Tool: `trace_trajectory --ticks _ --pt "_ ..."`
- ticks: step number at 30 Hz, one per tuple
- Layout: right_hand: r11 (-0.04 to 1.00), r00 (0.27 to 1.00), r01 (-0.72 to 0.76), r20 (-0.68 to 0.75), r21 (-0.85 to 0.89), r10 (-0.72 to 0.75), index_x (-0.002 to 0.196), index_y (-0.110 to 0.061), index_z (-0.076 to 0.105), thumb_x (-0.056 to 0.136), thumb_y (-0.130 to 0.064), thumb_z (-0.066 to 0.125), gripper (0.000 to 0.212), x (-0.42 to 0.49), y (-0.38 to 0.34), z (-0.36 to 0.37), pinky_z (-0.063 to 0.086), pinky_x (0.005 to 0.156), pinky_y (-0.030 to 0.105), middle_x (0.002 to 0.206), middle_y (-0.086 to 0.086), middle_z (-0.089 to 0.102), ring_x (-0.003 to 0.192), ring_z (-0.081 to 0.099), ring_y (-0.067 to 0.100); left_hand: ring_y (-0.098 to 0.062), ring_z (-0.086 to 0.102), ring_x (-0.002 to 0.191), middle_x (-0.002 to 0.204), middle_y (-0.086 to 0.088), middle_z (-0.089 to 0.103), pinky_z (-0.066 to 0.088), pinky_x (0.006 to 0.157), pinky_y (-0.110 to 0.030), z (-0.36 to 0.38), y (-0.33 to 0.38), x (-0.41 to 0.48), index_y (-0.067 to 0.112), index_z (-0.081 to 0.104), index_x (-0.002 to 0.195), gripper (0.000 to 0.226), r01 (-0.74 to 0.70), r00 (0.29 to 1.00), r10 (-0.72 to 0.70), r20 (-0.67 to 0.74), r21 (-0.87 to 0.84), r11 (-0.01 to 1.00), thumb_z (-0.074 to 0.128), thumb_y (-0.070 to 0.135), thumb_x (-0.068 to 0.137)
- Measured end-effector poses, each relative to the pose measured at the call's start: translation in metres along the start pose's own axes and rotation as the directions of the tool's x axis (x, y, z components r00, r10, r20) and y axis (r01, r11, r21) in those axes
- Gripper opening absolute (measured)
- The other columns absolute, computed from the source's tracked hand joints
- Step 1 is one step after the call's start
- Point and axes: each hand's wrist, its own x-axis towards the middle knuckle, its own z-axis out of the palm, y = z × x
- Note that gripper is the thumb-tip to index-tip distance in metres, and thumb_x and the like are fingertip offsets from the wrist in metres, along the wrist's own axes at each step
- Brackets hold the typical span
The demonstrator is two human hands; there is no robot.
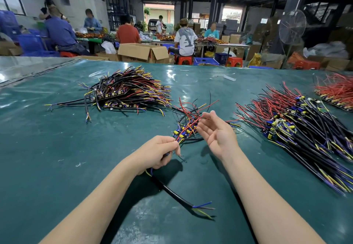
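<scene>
My left hand (159, 152) grips a wire assembly: thin red and yellow leads run from its fingertips to a small bundle of circuit boards with blue and yellow parts (185, 131). A thick black cable (172, 191) trails from under that hand toward me, ending in bare blue, black and yellow cores. My right hand (215, 131) hovers palm-up just right of the bundle, fingers relaxed and spread, its fingertips near a red lead but holding nothing.
A green covered table (76, 148) carries three wire heaps: a black one at far left (126, 91), a red-and-black one at right (298, 127), a red one at far right (338, 93). Behind the table are cardboard boxes (145, 53), stools and several seated workers.
</scene>
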Motion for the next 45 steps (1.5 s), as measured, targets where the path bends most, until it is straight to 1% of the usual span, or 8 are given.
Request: trace_trajectory --ticks 4,7,11,16,22,26,34,45 --pt "0.951 0.939 -0.306 0.148 -0.047 0.309 0.083 -0.004 0.059 0.092 -0.02 0.049 0.021 -0.005 0.006 0.003 0.047 0.039 0.016 0.052 0.001 0.062 0.041 0.058 0.008 -0.006 0.015 0.03 0.034 0.004 0.032 0.014 0.034 -0.012 0.0 0.0 0.0 0.011 0.051 0.072 0.031 -0.008 1.0 0.008 0.005 -0.026 1.0 0.035 0.014 0.099" --pt "0.89 0.872 -0.243 0.314 -0.386 0.375 0.079 -0.007 0.067 0.089 -0.005 0.051 0.019 -0.011 0.014 0.006 0.043 0.041 0.014 0.053 -0.001 0.06 0.042 0.055 0.006 -0.006 0.014 0.029 0.033 0.004 0.031 0.014 0.034 -0.011 0.0 0.0 0.0 0.012 0.051 0.072 0.031 -0.014 1.0 0.014 0.003 -0.023 1.0 0.035 0.014 0.099" --pt "0.861 0.885 -0.076 0.364 -0.503 0.291 0.067 -0.008 0.066 0.085 0.007 0.052 0.028 -0.013 0.024 0.01 0.046 0.046 0.014 0.051 0.001 0.06 0.043 0.055 0.006 -0.004 0.026 0.03 0.039 0.005 0.04 0.02 0.034 -0.012 0.0 -0.001 0.003 0.013 0.053 0.075 0.024 0.026 0.999 -0.028 -0.029 -0.069 0.997 0.04 0.008 0.096" --pt "0.886 0.953 -0.058 0.239 -0.459 0.186 0.074 -0.007 0.057 0.086 0.005 0.054 0.018 -0.007 0.02 0.004 0.049 0.045 0.017 0.049 -0.004 0.059 0.042 0.056 0.004 -0.011 0.061 0.049 0.075 -0.011 0.056 0.051 0.048 -0.021 -0.002 -0.002 0.005 0.008 0.053 0.091 0.026 0.062 0.99 -0.103 -0.101 -0.349 0.935 0.04 -0.014 0.087" --pt "0.819 0.914 -0.035 0.314 -0.573 0.259 0.073 -0.005 0.059 0.08 0.014 0.056 0.02 -0.011 0.021 0.006 0.049 0.046 0.017 0.052 -0.001 0.063 0.047 0.062 0.009 -0.012 0.066 0.055 0.063 -0.004 0.067 0.057 0.056 -0.025 -0.005 -0.002 0.004 0.009 0.05 0.091 0.028 0.02 0.984 -0.087 -0.155 -0.385 0.923 0.043 -0.018 0.086" --pt "0.783 0.948 0.045 0.273 -0.621 0.162 0.067 -0.004 0.058 0.077 0.013 0.06 0.02 -0.012 0.025 0.009 0.046 0.043 0.016 0.046 -0.002 0.061 0.042 0.059 0.007 -0.013 0.066 0.055 0.064 -0.006 0.067 0.057 0.055 -0.024 -0.003 -0.003 0.005 0.006 0.053 0.088 0.025 0.005 0.976 -0.083 -0.2 -0.363 0.932 0.052 -0.019 0.082" --pt "0.867 0.977 0.055 0.208 -0.495 0.057 0.068 -0.003 0.057 0.078 0.014 0.057 0.02 -0.013 0.033 0.015 0.05 0.044 0.019 0.045 -0.001 0.058 0.041 0.056 0.009 -0.012 0.067 0.055 0.062 -0.006 0.068 0.048 0.045 -0.018 -0.007 -0.001 0.006 0.006 0.052 0.082 0.021 0.019 0.969 -0.11 -0.219 -0.379 0.925 0.055 -0.015 0.082" --pt "0.968 0.997 0.058 -0.028 -0.245 -0.067 0.067 -0.007 0.056 0.084 0.012 0.053 0.025 -0.003 0.019 0.004 0.049 0.043 0.016 0.043 -0.007 0.055 0.04 0.053 0.001 -0.013 0.063 0.053 0.069 -0.01 0.071 0.036 0.038 -0.014 -0.008 0.003 0.0 0.014 0.043 0.08 0.026 0.185 0.98 -0.198 0.003 -0.376 0.908 0.044 -0.011 0.086"
